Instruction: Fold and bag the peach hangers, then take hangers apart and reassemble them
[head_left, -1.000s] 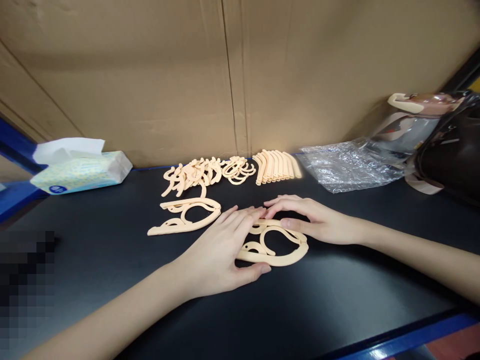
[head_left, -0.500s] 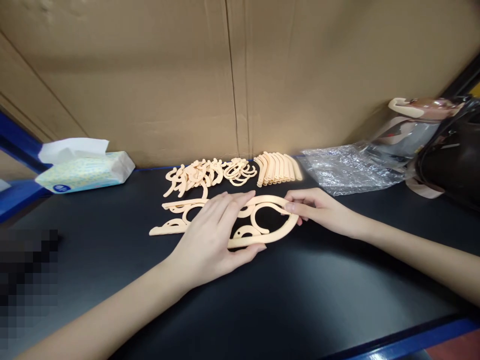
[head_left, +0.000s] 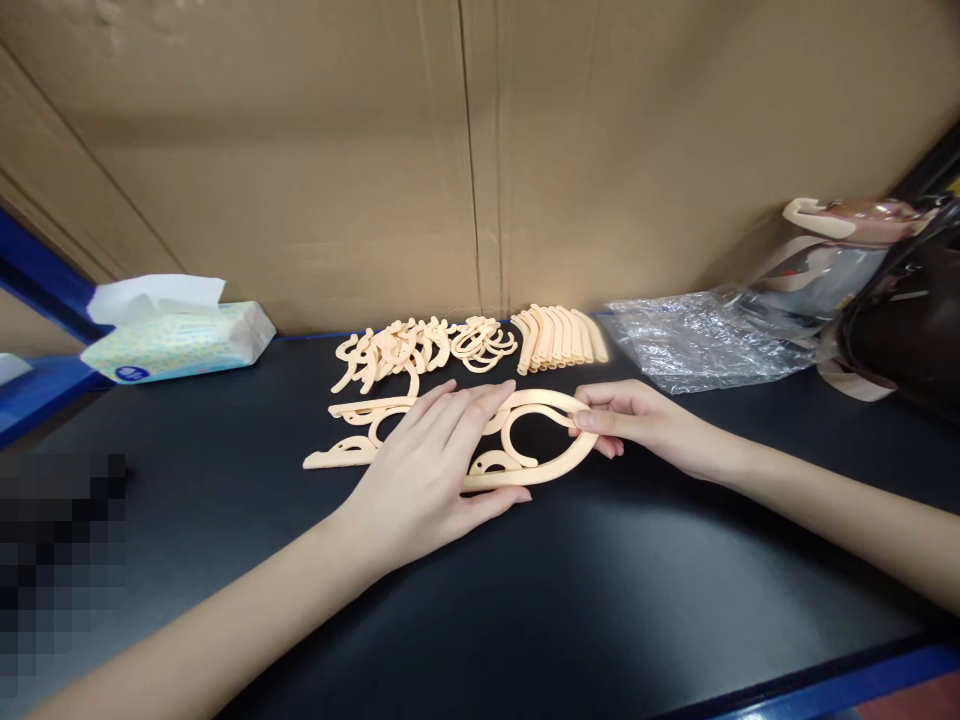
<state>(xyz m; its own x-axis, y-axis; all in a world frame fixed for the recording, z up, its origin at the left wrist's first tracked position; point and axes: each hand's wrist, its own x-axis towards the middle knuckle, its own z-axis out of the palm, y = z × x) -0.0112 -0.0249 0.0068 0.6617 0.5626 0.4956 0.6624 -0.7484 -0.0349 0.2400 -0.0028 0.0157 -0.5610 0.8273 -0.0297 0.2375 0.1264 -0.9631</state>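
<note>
A pale peach plastic frame, which looks like a folded travel clothes hanger (head_left: pixel 559 468), lies lengthwise in front of me. It has two long arms, a rounded right end and curved pieces inside. My left hand (head_left: pixel 431 460) spans its middle from above, thumb along the near arm and fingers over the far one, hiding that section. At the rounded end, my right hand (head_left: pixel 626 418) pinches the frame between thumb and fingers, close to the tip of the inner curve. Behind it lie a heap of hook-shaped pieces (head_left: pixel 394 345), a small pile of thin curved pieces (head_left: pixel 480 345) and a row of bent tubes (head_left: pixel 559 338).
A tissue pack (head_left: pixel 180 340) stands at the back left of the black table (head_left: pixel 570 610). Clear plastic wrap (head_left: pixel 705 335) lies at the back right, beside a transparent bottle (head_left: pixel 840 275) and a dark bag (head_left: pixel 900 310). A cardboard wall (head_left: pixel 315 160) closes off the back.
The view has shifted slightly, so everything sits a little further right. Both hands keep their hold on the hanger; the right fingers have shifted a little at its rounded end.
</note>
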